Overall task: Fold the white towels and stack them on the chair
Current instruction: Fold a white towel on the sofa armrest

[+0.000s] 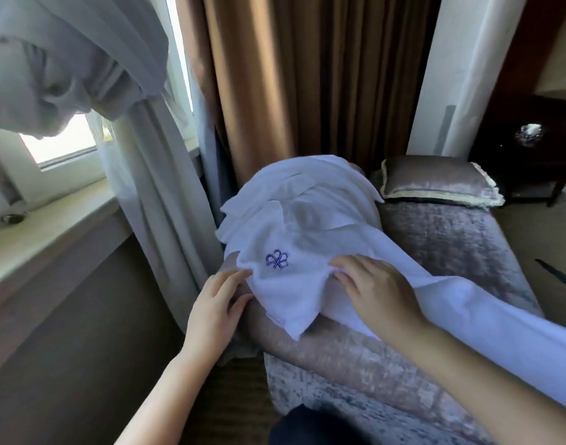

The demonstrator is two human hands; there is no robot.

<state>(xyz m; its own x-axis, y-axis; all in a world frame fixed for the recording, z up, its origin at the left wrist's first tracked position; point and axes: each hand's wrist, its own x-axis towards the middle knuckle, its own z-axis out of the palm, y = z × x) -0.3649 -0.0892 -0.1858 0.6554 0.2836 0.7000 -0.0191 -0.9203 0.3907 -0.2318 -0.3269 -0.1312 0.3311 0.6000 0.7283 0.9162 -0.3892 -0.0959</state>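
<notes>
The velvet chair (452, 239) runs away to the right, and its rolled near end carries the whole white heap (307, 187), several loose, unfolded layers with corners sticking out to the left. A long white band (487, 316) trails from the heap down towards the lower right, past the right forearm. Whether it belongs to the uppermost piece or is a separate towel cannot be told.

The top towel (285, 290) lies across the roll directly between the two hands, its long axis apparently running left to right and on into that trailing length. The right hand (374, 290) sits on its right part with fingers bent, and the cloth puckers under the fingertips, so it grips a bunched fold. The left hand (216, 303) lies at the left edge with fingers nearly straight against the cloth, touching it with no pinch visible.

Both hands are about equally near, but most of the cloth lies to the right, so judging by this the right hand would have to gather or lift the greater length while the left only needs to fix its edge.

A purple emblem (277, 260) sits nearer the left hand, and one pointed corner (296, 337) hangs towards the viewer between the wrists — the nearest free point to take.
</notes>
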